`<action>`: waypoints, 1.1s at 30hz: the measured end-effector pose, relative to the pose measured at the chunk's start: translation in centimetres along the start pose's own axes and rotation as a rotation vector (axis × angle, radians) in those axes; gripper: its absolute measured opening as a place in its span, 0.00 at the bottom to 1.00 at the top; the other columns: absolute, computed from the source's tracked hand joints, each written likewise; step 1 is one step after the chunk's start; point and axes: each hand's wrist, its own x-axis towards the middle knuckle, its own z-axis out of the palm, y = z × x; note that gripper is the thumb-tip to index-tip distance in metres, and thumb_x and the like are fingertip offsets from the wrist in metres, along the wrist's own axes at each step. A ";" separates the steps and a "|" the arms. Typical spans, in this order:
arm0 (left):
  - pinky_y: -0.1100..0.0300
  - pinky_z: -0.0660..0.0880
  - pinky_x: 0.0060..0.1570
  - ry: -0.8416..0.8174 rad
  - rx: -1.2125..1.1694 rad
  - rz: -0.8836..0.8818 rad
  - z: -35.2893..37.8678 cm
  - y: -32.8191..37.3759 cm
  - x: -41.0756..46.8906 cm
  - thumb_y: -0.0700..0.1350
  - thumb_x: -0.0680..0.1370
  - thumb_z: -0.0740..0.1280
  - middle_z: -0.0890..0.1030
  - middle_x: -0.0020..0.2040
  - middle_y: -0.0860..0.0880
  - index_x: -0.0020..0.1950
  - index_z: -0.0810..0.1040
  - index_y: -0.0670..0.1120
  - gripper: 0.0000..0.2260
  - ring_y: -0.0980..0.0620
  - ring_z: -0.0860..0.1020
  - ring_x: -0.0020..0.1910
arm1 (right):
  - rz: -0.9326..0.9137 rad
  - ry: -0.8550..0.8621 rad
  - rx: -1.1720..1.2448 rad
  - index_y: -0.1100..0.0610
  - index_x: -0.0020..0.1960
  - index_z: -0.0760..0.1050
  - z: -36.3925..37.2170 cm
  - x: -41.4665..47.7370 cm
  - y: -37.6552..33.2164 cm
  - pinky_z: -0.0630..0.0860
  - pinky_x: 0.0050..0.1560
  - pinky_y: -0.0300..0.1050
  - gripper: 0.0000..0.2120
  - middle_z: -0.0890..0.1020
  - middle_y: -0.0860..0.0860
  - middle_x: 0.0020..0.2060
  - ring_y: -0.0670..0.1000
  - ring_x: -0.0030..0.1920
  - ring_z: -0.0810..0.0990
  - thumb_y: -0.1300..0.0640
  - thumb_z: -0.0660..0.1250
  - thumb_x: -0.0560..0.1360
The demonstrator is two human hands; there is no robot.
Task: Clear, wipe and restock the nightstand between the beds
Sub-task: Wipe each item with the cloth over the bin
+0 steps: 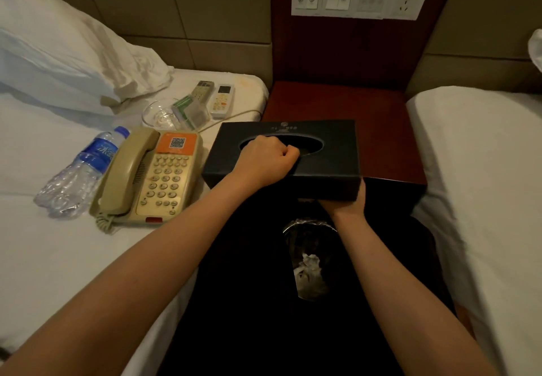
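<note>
On the left bed lie the cleared things: a crushed water bottle (85, 167), the telephone (164, 176), a glass dish (159, 117) and two remotes (217, 98). At the near edge of the nightstand (381, 129), the left hand (264, 161) is curled into a fist at the oval slot of the black tissue box (331, 167), apparently hooking its rim. The right hand (349, 204) grips the box's near right corner from beneath. Clearing seems nearly done; next, lift the box level onto a bed, freeing the wood for wiping.
</note>
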 end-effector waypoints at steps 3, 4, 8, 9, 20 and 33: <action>0.60 0.58 0.24 0.122 -0.020 -0.109 -1.1 -1.0 0.1 0.47 0.79 0.59 0.63 0.21 0.48 0.22 0.61 0.44 0.24 0.50 0.62 0.21 | -0.051 0.013 0.198 0.57 0.49 0.83 1.0 1.3 -1.0 0.77 0.55 0.55 0.21 0.83 0.60 0.46 0.59 0.51 0.79 0.43 0.58 0.77; 0.60 0.59 0.25 0.155 -0.023 -0.153 -1.4 -1.4 0.0 0.47 0.79 0.58 0.64 0.22 0.48 0.22 0.62 0.44 0.24 0.50 0.63 0.22 | -0.067 -0.050 0.137 0.58 0.47 0.83 1.3 1.4 -1.1 0.77 0.53 0.56 0.20 0.83 0.60 0.46 0.59 0.50 0.80 0.44 0.59 0.76; 0.59 0.64 0.28 0.260 -0.001 -0.298 -2.8 -3.6 -0.7 0.47 0.78 0.57 0.68 0.24 0.47 0.24 0.67 0.43 0.22 0.50 0.67 0.24 | -0.127 -0.206 -0.075 0.58 0.53 0.79 3.5 1.5 -1.1 0.77 0.54 0.51 0.15 0.84 0.57 0.46 0.56 0.47 0.83 0.50 0.59 0.77; 0.59 0.65 0.28 0.276 0.000 -0.324 -3.3 -4.2 -1.0 0.47 0.78 0.57 0.68 0.24 0.47 0.25 0.68 0.42 0.21 0.50 0.67 0.25 | -0.138 -0.243 -0.177 0.57 0.56 0.78 4.3 1.5 -1.0 0.78 0.53 0.50 0.14 0.84 0.55 0.45 0.54 0.47 0.84 0.52 0.58 0.78; 0.60 0.59 0.26 0.391 0.222 -0.293 -9.7 -9.5 -6.0 0.47 0.79 0.57 0.65 0.22 0.49 0.22 0.63 0.44 0.24 0.51 0.64 0.22 | -0.051 -0.192 -0.809 0.54 0.52 0.75 13.2 1.6 2.9 0.79 0.48 0.46 0.14 0.81 0.51 0.44 0.51 0.45 0.81 0.50 0.72 0.70; 0.61 0.62 0.29 0.274 0.261 -0.285 -14.1 -17.2 -15.4 0.45 0.79 0.60 0.64 0.20 0.49 0.22 0.63 0.45 0.24 0.52 0.61 0.21 | 0.029 -0.267 -1.040 0.56 0.55 0.72 18.8 -1.4 9.3 0.74 0.37 0.42 0.18 0.77 0.50 0.40 0.50 0.40 0.77 0.51 0.72 0.70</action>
